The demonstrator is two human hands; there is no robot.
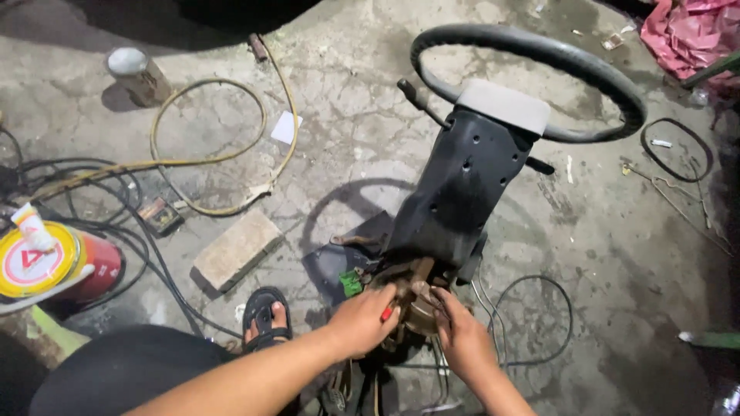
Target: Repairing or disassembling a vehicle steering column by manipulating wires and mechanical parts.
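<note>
Both hands work at the steering column's (462, 185) rusty lower end: left hand (362, 317) gripping a small red-handled tool (386, 313), mostly hidden; right hand (462, 335) clamped on the base, fingertips buried. Steering wheel (539, 54) beyond.

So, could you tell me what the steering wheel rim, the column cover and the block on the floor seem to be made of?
Steering wheel rim: probably rubber or plastic, dark with a dull sheen. Column cover: likely moulded plastic, matt black, with holes. Block: looks like wood or brick, pale, rough and flat.
</note>
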